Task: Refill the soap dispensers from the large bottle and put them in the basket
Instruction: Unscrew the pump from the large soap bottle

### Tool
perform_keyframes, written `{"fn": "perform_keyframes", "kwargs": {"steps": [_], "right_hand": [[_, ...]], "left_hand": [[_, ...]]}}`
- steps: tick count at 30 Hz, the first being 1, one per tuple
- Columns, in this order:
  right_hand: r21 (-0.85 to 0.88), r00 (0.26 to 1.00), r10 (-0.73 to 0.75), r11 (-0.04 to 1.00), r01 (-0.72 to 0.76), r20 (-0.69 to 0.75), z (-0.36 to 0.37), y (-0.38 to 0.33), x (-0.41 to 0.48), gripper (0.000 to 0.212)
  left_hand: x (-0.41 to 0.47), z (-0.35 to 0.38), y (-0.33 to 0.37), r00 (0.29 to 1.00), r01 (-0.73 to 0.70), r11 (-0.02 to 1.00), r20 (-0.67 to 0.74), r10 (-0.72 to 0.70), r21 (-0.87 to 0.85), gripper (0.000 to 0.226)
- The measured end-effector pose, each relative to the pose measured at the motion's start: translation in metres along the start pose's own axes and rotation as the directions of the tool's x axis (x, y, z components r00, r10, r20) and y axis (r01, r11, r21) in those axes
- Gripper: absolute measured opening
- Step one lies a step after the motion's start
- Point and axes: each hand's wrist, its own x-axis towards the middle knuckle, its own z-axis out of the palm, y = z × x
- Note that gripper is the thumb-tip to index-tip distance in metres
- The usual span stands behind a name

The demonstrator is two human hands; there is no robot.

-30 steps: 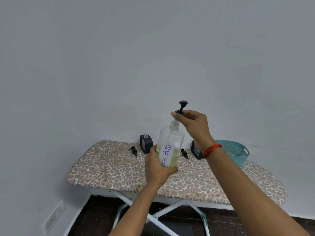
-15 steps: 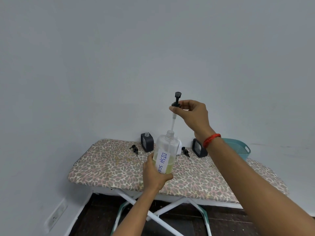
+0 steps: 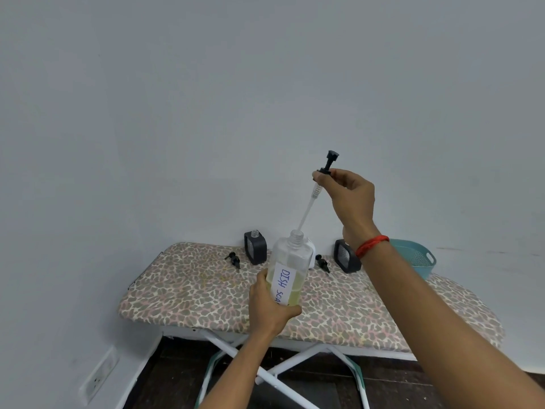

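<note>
Higher now, your right hand [image 3: 352, 196] pinches the pump [image 3: 328, 164]; left hand [image 3: 268, 305] grips the bottle [image 3: 290, 261]. Lift straight until the tube [image 3: 306, 211] clears.

A white paper label [image 3: 283, 286] stuck on the clear plastic bottle of yellowish liquid [image 3: 290, 255] carries blue handwritten capitals running down its length. They read "DISH", then "SOA". The second word is cut off just above the thumb of the left hand [image 3: 269, 305], which curls across the bottle's lower end.

Label [image 3: 283, 283] end under left hand [image 3: 269, 308]; basket [image 3: 418, 258] partly behind forearm [image 3: 413, 299].
</note>
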Motion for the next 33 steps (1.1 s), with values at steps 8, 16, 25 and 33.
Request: {"fn": "perform_keyframes", "kwargs": {"steps": [8, 16, 25, 33], "right_hand": [[-0.033, 0.991, -0.077, 0.996, 0.081, 0.114, 0.001, 0.000, 0.000, 0.021], [-0.087, 0.972, -0.191, 0.975, 0.204, 0.137, -0.008, -0.004, 0.033, 0.017], [-0.672, 0.954, 0.005, 0.711, 0.207, 0.300, -0.093, 0.085, 0.081, 0.037], [-0.880, 0.912, 0.348, 0.473, 0.028, 0.216, -0.171, 0.218, 0.087, 0.034]], "left_hand": [[-0.005, 0.021, -0.027, 0.991, 0.127, 0.992, 0.029, -0.127, -0.001, 0.082], [0.011, 0.051, -0.026, 0.982, 0.190, 0.982, 0.020, -0.190, -0.005, 0.082], [0.041, 0.100, -0.034, 0.984, 0.131, 0.990, 0.126, -0.123, -0.061, 0.081], [0.054, 0.174, -0.053, 0.975, 0.122, 0.986, 0.202, -0.098, -0.112, 0.081]]}}
